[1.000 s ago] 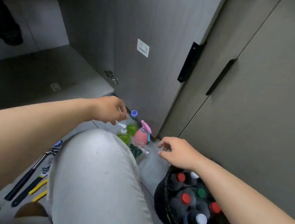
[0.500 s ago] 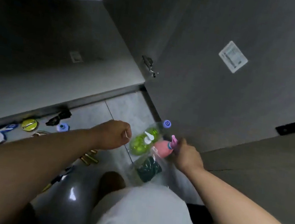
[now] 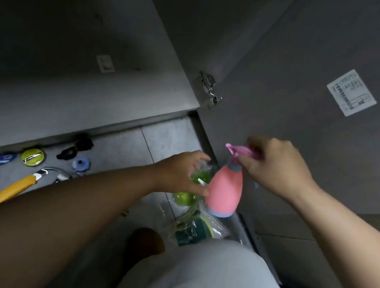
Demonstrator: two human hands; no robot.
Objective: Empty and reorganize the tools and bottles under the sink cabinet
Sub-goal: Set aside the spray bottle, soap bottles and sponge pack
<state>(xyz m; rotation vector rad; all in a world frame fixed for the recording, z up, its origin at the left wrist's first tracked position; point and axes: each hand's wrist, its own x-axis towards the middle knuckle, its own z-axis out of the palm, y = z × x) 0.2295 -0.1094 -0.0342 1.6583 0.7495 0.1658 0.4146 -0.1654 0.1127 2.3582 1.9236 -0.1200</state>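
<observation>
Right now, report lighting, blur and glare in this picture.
Head view: dim, cabinet interior in shadow; pink spray bottle in the right hand is clear; green bottle by the left hand is soft; plastic bag shows small glints; door label unreadable.

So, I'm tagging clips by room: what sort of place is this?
Likely a kitchen or utility corner at floor level: grey cabinet door with a metal hinge, tiled floor spread with tools, right hand holding a pink spray bottle, left hand gripping a green bottle.
</observation>
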